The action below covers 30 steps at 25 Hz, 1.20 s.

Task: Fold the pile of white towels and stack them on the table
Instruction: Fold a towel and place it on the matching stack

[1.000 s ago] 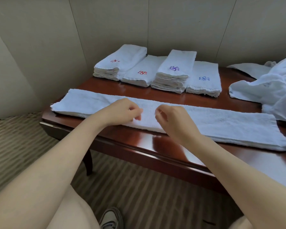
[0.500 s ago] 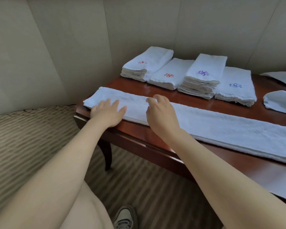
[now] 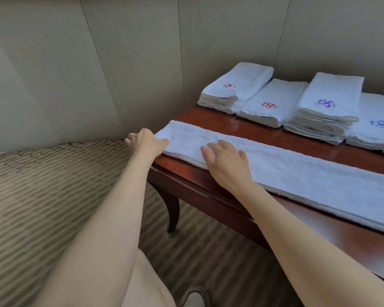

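Soft, even daylight fills the corner, a bit dim and cool. The polished table throws back pale glare between the towels. Shadows stay faint under the table edge. Wall panel lines bow from the wide lens, and the nearest forearms look slightly soft.

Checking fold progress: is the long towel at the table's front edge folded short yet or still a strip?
Still a strip: the long towel lies flat lengthwise, left hand at its end.
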Each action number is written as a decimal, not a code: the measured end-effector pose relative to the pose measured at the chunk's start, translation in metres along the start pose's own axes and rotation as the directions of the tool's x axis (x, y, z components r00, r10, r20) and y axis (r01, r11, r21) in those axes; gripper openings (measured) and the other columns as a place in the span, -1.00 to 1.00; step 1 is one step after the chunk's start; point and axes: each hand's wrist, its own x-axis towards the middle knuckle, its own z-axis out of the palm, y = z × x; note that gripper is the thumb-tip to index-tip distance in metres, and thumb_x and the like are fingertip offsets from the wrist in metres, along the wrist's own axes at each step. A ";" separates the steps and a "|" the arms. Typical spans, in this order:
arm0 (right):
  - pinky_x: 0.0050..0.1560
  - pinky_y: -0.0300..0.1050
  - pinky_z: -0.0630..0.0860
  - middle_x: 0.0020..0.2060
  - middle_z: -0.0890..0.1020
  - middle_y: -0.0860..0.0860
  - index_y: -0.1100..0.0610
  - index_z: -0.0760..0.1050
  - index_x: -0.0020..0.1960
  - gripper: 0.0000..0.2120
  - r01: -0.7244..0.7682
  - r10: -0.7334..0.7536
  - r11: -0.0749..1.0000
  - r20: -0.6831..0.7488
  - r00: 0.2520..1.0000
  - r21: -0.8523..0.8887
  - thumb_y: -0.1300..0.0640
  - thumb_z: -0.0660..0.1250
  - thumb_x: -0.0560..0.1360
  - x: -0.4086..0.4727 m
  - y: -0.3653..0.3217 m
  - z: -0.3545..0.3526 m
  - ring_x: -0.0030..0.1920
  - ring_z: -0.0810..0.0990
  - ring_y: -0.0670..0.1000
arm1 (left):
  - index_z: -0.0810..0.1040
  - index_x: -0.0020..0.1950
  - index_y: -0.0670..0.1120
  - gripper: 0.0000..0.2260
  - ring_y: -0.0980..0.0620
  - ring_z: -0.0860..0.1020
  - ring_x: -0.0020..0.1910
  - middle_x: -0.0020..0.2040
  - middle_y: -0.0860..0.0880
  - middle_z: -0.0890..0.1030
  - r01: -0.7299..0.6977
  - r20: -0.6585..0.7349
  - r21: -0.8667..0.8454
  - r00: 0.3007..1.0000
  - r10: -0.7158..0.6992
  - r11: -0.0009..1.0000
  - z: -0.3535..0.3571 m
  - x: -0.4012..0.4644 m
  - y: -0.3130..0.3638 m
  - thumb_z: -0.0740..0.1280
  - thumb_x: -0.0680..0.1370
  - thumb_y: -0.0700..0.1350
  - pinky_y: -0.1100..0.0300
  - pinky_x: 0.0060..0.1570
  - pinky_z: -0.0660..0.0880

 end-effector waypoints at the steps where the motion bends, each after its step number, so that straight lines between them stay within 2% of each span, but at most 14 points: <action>1: 0.37 0.03 0.22 0.31 0.46 0.06 0.08 0.46 0.28 -0.58 -0.024 0.031 0.983 -0.036 0.999 0.180 -0.09 -0.01 0.64 0.000 -0.003 -0.006 0.39 0.33 0.06 | 0.37 -0.15 -0.12 -0.87 -0.22 0.44 0.20 0.09 -0.23 0.55 0.015 -0.019 -0.102 1.000 -0.017 0.995 -0.005 0.002 0.002 0.28 0.47 -0.10 0.05 0.11 0.37; 3: 0.27 -0.15 0.29 0.26 0.51 0.01 0.09 0.48 0.27 -0.62 -0.097 0.128 0.841 -0.021 0.992 0.532 -0.09 0.05 0.63 0.000 -0.010 -0.025 0.33 0.42 0.02 | 0.33 -0.18 -0.09 -0.89 -0.19 0.51 0.05 -0.04 -0.17 0.51 0.018 -0.054 -0.517 0.997 -0.053 0.856 -0.017 -0.001 0.013 0.26 0.45 -0.23 0.02 -0.06 0.48; 5: 0.25 -0.09 0.38 0.20 0.54 -0.01 0.02 0.46 0.22 -0.63 -0.215 0.207 0.629 0.106 0.973 0.747 -0.18 0.10 0.60 0.000 -0.014 -0.046 0.24 0.50 0.01 | 0.31 -0.06 -0.05 -0.81 -0.07 0.50 -0.08 -0.09 -0.07 0.44 -0.005 -0.010 -0.893 1.000 -0.008 0.450 -0.034 -0.018 0.037 0.24 0.46 -0.30 0.06 -0.12 0.53; 6: 0.23 -0.01 0.44 0.18 0.56 0.01 0.02 0.44 0.22 -0.57 -0.274 0.218 0.507 0.186 0.958 0.817 -0.25 0.11 0.56 0.001 -0.013 -0.058 0.18 0.54 0.01 | 0.29 0.00 -0.06 -0.76 -0.02 0.50 -0.14 -0.10 -0.07 0.46 -0.026 -0.006 -0.964 0.997 0.076 0.264 -0.043 -0.030 0.054 0.26 0.47 -0.33 0.09 -0.16 0.54; 8: 0.14 0.09 0.53 0.14 0.60 0.06 0.05 0.41 0.32 -0.37 -0.324 0.180 0.253 0.285 0.942 0.912 -0.39 0.12 0.48 0.005 -0.004 -0.085 0.12 0.60 0.05 | 0.31 0.08 -0.09 -0.70 0.00 0.51 -0.20 -0.13 -0.12 0.51 -0.064 -0.034 -0.994 0.956 0.291 0.094 -0.057 -0.060 0.091 0.34 0.46 -0.31 0.11 -0.20 0.51; 10: 0.07 0.07 0.57 0.04 0.67 0.10 0.09 0.45 0.32 -0.31 -0.291 0.133 0.105 0.277 0.952 0.951 -0.41 0.10 0.46 0.002 0.018 -0.118 0.03 0.66 0.08 | 0.31 0.17 -0.11 -0.71 -0.06 0.54 -0.15 -0.11 -0.18 0.57 -0.061 -0.010 -0.994 0.873 0.488 0.090 -0.057 -0.092 0.126 0.33 0.53 -0.29 0.01 -0.08 0.52; 13: -0.04 -0.06 0.59 -0.04 0.66 0.08 0.13 0.53 0.22 -0.53 -0.265 0.117 0.070 0.256 0.959 0.962 -0.18 0.16 0.53 -0.021 0.054 -0.151 -0.06 0.66 0.04 | 0.30 0.22 -0.09 -0.75 -0.07 0.59 -0.12 -0.13 -0.16 0.63 0.040 0.116 -0.991 0.750 0.651 0.129 -0.041 -0.126 0.163 0.17 0.59 -0.33 0.01 -0.01 0.51; 15: -0.15 -0.13 0.58 -0.08 0.63 0.08 0.15 0.52 0.15 -0.72 -0.267 0.237 0.049 0.248 0.939 0.962 0.07 0.17 0.53 -0.041 0.082 -0.163 -0.15 0.65 0.02 | 0.28 0.23 -0.10 -0.72 -0.07 0.61 -0.07 -0.14 -0.13 0.62 0.108 0.186 -0.982 0.697 0.693 0.154 -0.030 -0.146 0.186 0.08 0.58 -0.37 0.04 0.01 0.51; 17: -0.15 -0.08 0.59 -0.11 0.64 0.08 0.16 0.51 0.11 -0.77 -0.275 0.401 0.079 0.221 0.889 0.958 0.22 0.16 0.50 -0.060 0.111 -0.173 -0.15 0.64 0.04 | 0.29 0.24 -0.14 -0.69 -0.06 0.60 -0.07 -0.13 -0.13 0.59 0.122 0.211 -0.976 0.704 0.678 0.178 -0.020 -0.162 0.205 0.04 0.55 -0.40 -0.01 0.07 0.54; 19: -0.11 -0.02 0.59 -0.12 0.63 0.08 0.12 0.49 0.05 -0.81 -0.277 0.531 0.124 0.173 0.830 0.953 0.26 0.16 0.51 -0.081 0.142 -0.189 -0.11 0.62 0.05 | 0.32 0.20 -0.12 -0.72 0.00 0.59 -0.10 -0.12 -0.10 0.58 -0.023 0.153 -0.966 0.750 0.644 0.258 -0.008 -0.173 0.220 0.08 0.55 -0.37 0.08 0.04 0.54; 21: -0.15 -0.05 0.61 -0.14 0.64 0.07 0.11 0.50 0.07 -0.79 -0.251 0.605 0.140 0.118 0.788 0.958 0.25 0.17 0.51 -0.102 0.174 -0.207 -0.13 0.64 0.04 | 0.38 0.14 -0.08 -0.78 0.04 0.55 -0.09 -0.07 -0.06 0.59 -0.306 0.033 -0.870 0.746 0.665 0.386 0.007 -0.178 0.230 0.13 0.56 -0.31 0.23 -0.08 0.48; 24: -0.26 -0.13 0.59 -0.17 0.62 0.05 0.10 0.52 0.10 -0.76 -0.225 0.733 0.167 0.032 0.679 0.960 0.23 0.19 0.47 -0.140 0.227 -0.236 -0.20 0.62 0.02 | 0.49 0.15 -0.10 -0.78 -0.02 0.51 0.05 0.08 -0.10 0.54 -0.662 0.004 -0.558 0.601 0.799 0.501 0.038 -0.186 0.240 0.19 0.54 -0.26 0.13 0.07 0.45; 26: -0.29 -0.15 0.55 -0.25 0.56 0.05 0.10 0.51 0.10 -0.76 -0.345 0.805 0.246 0.007 0.593 0.906 0.20 0.21 0.46 -0.164 0.258 -0.249 -0.28 0.56 0.02 | 0.50 0.21 -0.08 -0.74 -0.09 0.46 0.19 0.18 -0.12 0.48 -0.769 0.084 -0.386 0.521 0.849 0.510 0.057 -0.196 0.245 0.21 0.54 -0.21 0.01 0.19 0.41; 30: -0.28 -0.18 0.44 -0.35 0.44 0.05 0.17 0.54 -0.06 -0.86 -0.688 0.869 0.422 -0.048 0.492 0.591 0.11 0.30 0.48 -0.199 0.299 -0.246 -0.35 0.43 0.03 | 0.38 0.39 0.02 -0.65 -0.08 0.30 0.37 0.36 -0.08 0.35 -0.827 0.217 -0.165 0.502 0.837 0.538 0.071 -0.211 0.250 0.18 0.59 -0.05 0.05 0.31 0.21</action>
